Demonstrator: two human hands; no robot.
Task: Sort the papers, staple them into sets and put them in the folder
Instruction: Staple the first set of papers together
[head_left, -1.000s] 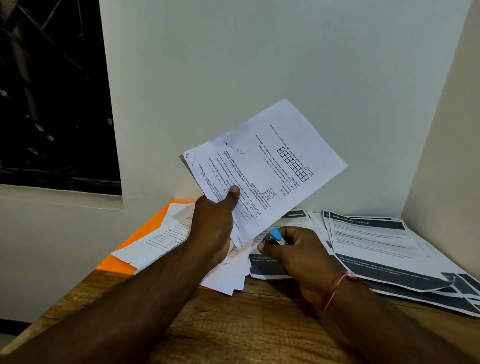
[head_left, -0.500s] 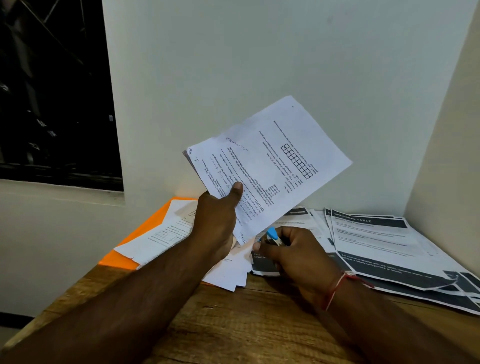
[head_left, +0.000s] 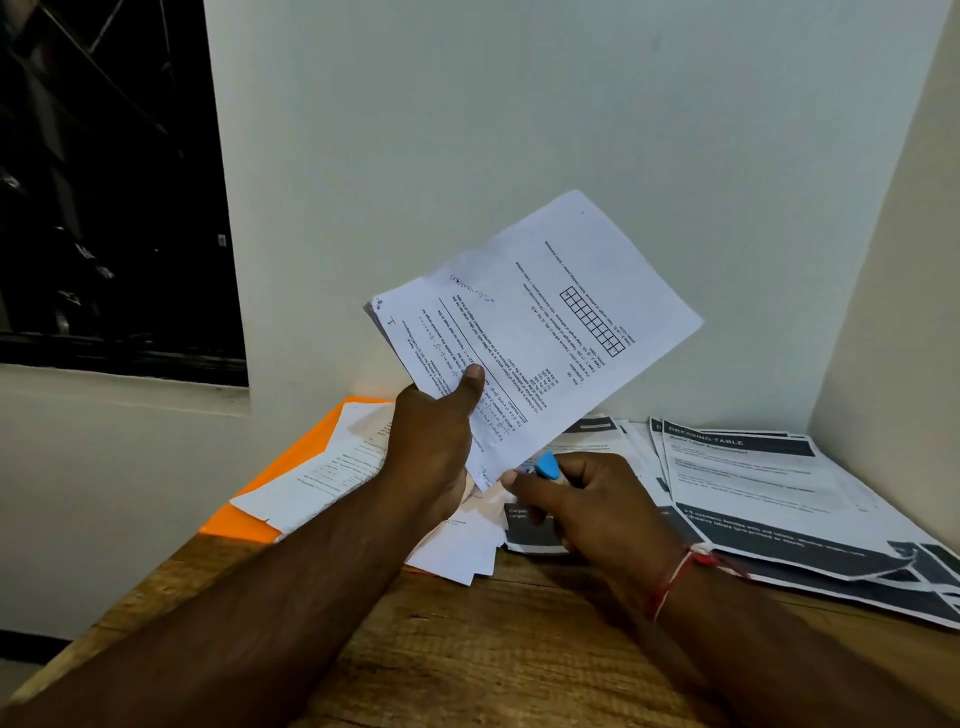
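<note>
Papers, held set (head_left: 535, 332): several white printed sheets, stacked, raised above the bench (head_left: 493, 649) in front of the pale wall. Tilted, the far corner pointing up and right. The top sheet shows text, a small grid and handwritten marks.

Left hand (head_left: 431, 452): grips the set at its lower left edge. The thumb (head_left: 470, 384) is pressed flat on the top sheet and the fingers are behind, out of sight. The forearm reaches up from the lower left.

Right hand (head_left: 587, 509): curled round a small blue tool (head_left: 546, 465), mostly hidden in the fist, with only its blue end showing. It sits low, just beside the bottom corner of the held set. Whether tool and paper touch cannot be told. A red thread band (head_left: 675, 577) is on the wrist.

Orange folder (head_left: 244, 525): flat on the bench at left, against the wall, partly covered by loose white sheets (head_left: 332, 467).

More white sheets (head_left: 457, 551): lie fanned under the left wrist, at the folder's near edge.

Dark-banded printouts (head_left: 753, 483): an overlapping pile at right, in the corner, the top one headed "DRESSING TABLE".

Dark window (head_left: 104, 182): upper left.
</note>
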